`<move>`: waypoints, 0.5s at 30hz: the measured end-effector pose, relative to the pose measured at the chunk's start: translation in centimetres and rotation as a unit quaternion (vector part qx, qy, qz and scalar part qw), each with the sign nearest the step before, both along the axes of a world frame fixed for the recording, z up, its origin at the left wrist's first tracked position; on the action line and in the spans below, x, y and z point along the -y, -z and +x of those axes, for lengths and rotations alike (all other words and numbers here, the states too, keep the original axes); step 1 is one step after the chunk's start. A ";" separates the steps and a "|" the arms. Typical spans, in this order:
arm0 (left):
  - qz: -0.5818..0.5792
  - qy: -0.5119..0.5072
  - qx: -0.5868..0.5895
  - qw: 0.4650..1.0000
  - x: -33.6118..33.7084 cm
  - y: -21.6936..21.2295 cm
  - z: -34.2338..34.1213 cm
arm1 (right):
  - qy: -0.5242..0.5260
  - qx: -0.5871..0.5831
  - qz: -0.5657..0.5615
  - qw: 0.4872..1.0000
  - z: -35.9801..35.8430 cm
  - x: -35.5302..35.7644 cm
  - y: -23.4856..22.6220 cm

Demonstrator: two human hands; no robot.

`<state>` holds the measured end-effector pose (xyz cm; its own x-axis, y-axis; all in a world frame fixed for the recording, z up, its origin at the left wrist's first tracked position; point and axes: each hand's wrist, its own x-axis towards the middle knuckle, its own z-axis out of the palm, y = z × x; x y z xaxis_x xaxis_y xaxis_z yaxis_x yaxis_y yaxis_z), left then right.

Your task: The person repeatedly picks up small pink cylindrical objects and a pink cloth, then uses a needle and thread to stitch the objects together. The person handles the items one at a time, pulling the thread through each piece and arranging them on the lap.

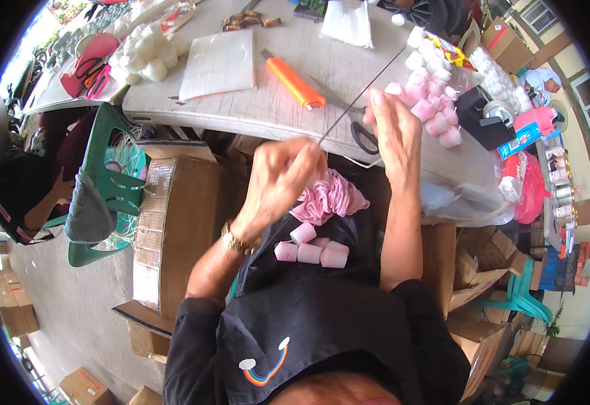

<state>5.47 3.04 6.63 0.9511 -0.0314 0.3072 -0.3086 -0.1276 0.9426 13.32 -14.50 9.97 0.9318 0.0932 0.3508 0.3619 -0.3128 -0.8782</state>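
Observation:
My left hand is closed around the lower end of a long, thin dark rod, which slants up to the right over the table. To its right my right hand is raised with its fingers bent together; what they hold, if anything, is hidden. A white cord runs between the hands, below the table edge. Black-handled scissors lie beside my right hand. In my lap, several short pink-and-white cylinders rest on dark cloth, below a bunched pink cloth.
An orange utility knife and a clear plastic sheet stack lie on the table. Pink cylinders pile up at the right. White cylinders stand at the left. Cardboard boxes and a green chair flank me.

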 end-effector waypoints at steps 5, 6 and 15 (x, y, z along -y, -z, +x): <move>0.187 -0.171 0.127 0.959 3.6 -2.0 10.5 | -0.004 0.018 -0.058 0.998 -2.8 2.2 1.2; 0.223 -0.197 0.165 0.940 4.5 -1.8 12.2 | -0.029 0.030 -0.070 0.997 -3.3 2.6 1.5; 0.396 -0.225 0.140 0.879 7.3 -1.5 16.2 | -0.079 0.024 -0.091 0.992 -6.0 4.7 1.6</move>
<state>21.65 -4.26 8.17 0.8125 0.0197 0.5827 -0.2646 -0.8781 0.3987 7.32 -19.17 8.42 0.8835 0.3018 0.3582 0.4584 -0.4005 -0.7934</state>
